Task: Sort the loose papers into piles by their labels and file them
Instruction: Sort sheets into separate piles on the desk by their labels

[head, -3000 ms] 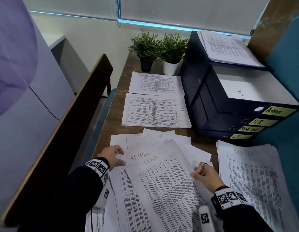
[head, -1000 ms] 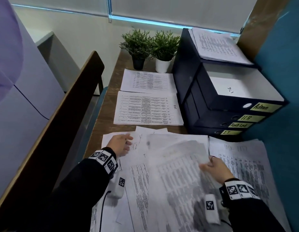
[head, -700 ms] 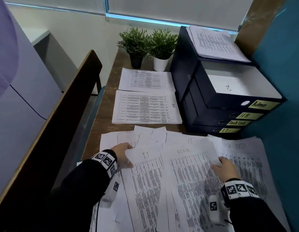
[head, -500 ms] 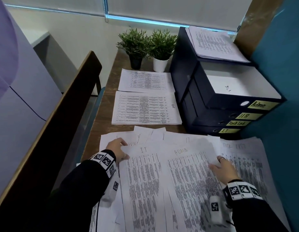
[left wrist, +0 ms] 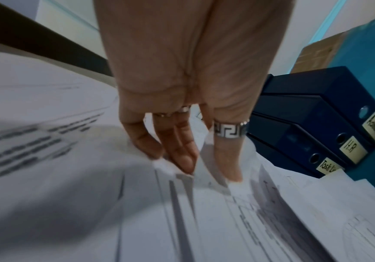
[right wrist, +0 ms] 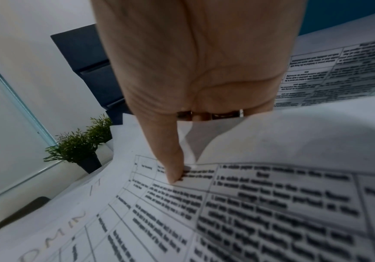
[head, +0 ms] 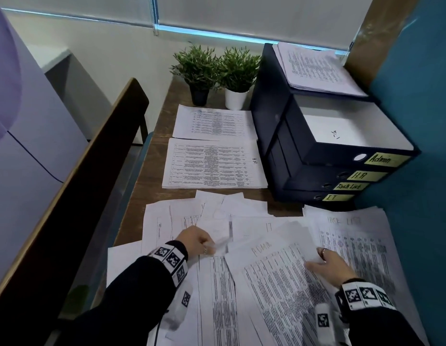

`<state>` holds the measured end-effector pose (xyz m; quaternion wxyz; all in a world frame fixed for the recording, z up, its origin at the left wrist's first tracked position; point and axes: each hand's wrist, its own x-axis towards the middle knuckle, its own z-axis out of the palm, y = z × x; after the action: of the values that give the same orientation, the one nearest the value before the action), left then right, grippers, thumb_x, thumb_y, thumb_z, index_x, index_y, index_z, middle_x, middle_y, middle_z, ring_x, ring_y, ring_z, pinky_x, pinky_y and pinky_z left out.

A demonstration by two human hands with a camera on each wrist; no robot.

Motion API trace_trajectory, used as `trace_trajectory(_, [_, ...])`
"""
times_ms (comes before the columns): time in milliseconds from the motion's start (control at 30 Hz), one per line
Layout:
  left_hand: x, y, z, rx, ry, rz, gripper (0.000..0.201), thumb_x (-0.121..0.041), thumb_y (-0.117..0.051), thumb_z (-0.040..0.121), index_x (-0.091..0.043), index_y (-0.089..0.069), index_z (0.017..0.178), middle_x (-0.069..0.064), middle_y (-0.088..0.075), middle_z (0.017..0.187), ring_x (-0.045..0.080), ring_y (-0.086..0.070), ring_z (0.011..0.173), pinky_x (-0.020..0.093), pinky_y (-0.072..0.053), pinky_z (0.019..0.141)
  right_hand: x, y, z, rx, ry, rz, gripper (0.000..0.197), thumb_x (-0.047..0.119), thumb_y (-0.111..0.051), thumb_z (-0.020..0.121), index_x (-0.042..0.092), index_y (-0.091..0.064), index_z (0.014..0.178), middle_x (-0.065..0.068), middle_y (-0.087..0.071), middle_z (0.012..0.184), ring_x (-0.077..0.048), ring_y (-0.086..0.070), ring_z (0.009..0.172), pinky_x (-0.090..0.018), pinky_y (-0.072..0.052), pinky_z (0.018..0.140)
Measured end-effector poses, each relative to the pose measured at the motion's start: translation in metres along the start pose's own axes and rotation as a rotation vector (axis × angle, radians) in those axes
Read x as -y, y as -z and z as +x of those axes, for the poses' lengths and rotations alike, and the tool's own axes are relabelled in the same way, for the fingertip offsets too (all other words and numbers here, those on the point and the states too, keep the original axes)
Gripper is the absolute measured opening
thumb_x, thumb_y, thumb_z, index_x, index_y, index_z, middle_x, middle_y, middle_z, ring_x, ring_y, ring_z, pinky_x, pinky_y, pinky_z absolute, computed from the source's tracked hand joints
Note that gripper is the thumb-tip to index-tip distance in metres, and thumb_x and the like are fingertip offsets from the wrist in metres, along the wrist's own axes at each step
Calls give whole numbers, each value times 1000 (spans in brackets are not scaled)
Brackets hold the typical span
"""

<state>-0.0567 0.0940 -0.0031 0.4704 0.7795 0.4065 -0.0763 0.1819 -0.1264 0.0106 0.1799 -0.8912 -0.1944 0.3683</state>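
Desk (head: 152,171); hands pinching papers (head: 279,283).

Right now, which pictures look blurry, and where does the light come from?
Head view: mostly sharp, dim, with a cool strip of window light under the blind. Left wrist view: papers smeared by motion. Right wrist view: near print soft, a shadow under the lifted sheet.

The head view looks steeply down and forward along the desk (head: 152,171) from its near edge toward the window wall. The left wrist view sits close above the loose papers (left wrist: 92,203), facing along the fingers (left wrist: 182,156) toward the binders (left wrist: 316,124) at the right edge. The right wrist view, equally close, faces the far end. All three share the papers and binders; the potted plants (right wrist: 76,150) show in head and right wrist views.
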Motion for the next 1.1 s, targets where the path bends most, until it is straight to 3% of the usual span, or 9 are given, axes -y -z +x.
trace_trajectory(100, [-4,0,1,-17,18,67,22,-13,-72,78,-7,-70,99,1,-60,93,12,-50,88,19,-40,74,0,1,-1,-5,-8,2,69,14,-63,86,1,-27,142,-12,-37,146,-25,-40,131,-36,-28,110])
trace_trajectory(333, [-7,-4,2,89,-26,89,15,-14,-79,71,-16,-68,81,-9,-56,73,9,-51,76,15,-41,67,-6,0,3,-6,-30,11,70,13,-65,85,1,-27,143,-12,-38,145,-25,-41,130,-37,-29,110])
trace_trajectory(500, [-7,-7,4,150,-53,242,23,-16,-73,77,-5,-69,97,-1,-57,85,14,-51,84,22,-38,73,-10,-2,2,-29,-64,55,71,14,-65,84,2,-27,143,-12,-33,148,-26,-33,136,-39,-25,113])
trace_trajectory(633, [-6,9,10,-142,12,123,16,-8,-68,79,-5,-70,95,2,-58,86,15,-53,85,19,-38,74,-4,-1,3,-78,-10,77,71,15,-65,85,2,-26,143,-11,-32,149,-25,-30,138,-38,-22,113])
trace_trajectory(733, [0,29,12,-359,47,14,18,-1,-55,82,-12,-69,79,3,-62,89,22,-58,90,22,-40,74,3,-1,4,-66,44,78,70,17,-65,84,1,-28,142,-11,-35,147,-25,-32,137,-38,-23,114])
trace_trajectory(833, [12,35,10,-433,45,167,16,-12,-62,78,-25,-69,72,-13,-48,114,17,-40,111,27,-29,83,6,-4,5,-24,64,46,67,19,-68,81,4,-37,139,-9,-46,140,-25,-42,131,-43,-31,111])
trace_trajectory(933, [23,32,6,-246,-34,95,19,-17,-75,73,-31,-68,62,-23,-51,109,9,-43,110,31,-33,93,2,-2,8,-6,36,14,51,12,-67,81,-1,-49,126,-9,-59,123,-25,-56,113,-36,-42,102])
trace_trajectory(1000, [24,25,1,-25,-33,-114,21,-7,-72,76,-25,-72,66,-8,-69,94,17,-64,95,41,-51,89,-1,2,7,15,29,-10,36,8,-66,81,1,-57,115,-7,-65,103,-19,-60,92,-27,-46,86])
trace_trajectory(1100, [22,14,1,33,-54,26,13,-22,-72,76,-19,-74,89,2,-70,103,22,-63,102,39,-50,92,1,6,0,71,18,-77,37,11,-68,80,5,-58,115,-2,-62,100,-16,-57,90,-22,-43,78])
